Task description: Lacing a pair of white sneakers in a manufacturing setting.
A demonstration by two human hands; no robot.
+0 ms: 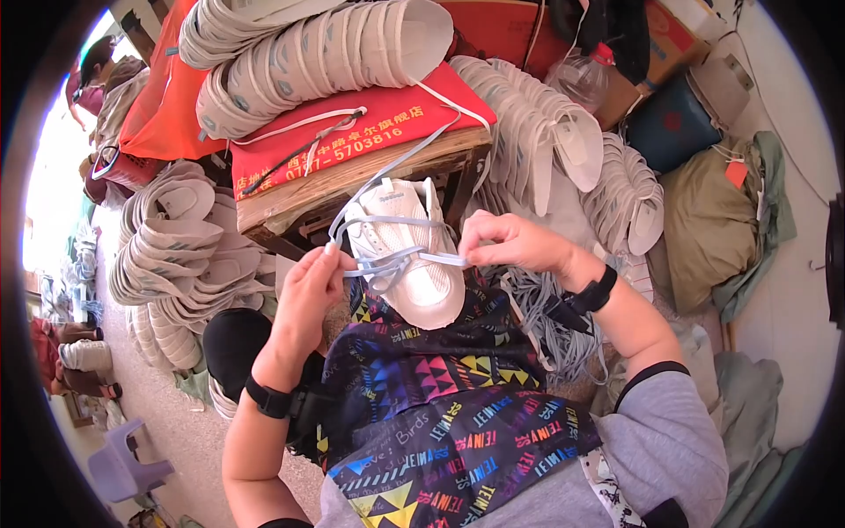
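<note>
A white shoe upper [429, 293] lies across my lap, its toe toward me and its heel end toward the wooden stool. A pale blue-grey shoelace [407, 220] crosses its front, with loops lying over the tongue area. At the upper's left side, my left hand [314, 286] is closed in a pinch on the lace. To the right, thumb and fingers of my right hand [519, 246] pinch another stretch of the same lace, pulled out level from the shoe. One lace length runs up over the stool's edge.
The wooden stool [352, 180] bears a red bag [352, 132] and a long row of nested shoe uppers [326, 66]. More stacks [172, 255] stand left and right. A bundle of grey laces [559, 326] hangs by my right thigh. A purple plastic stool [128, 462] stands lower left.
</note>
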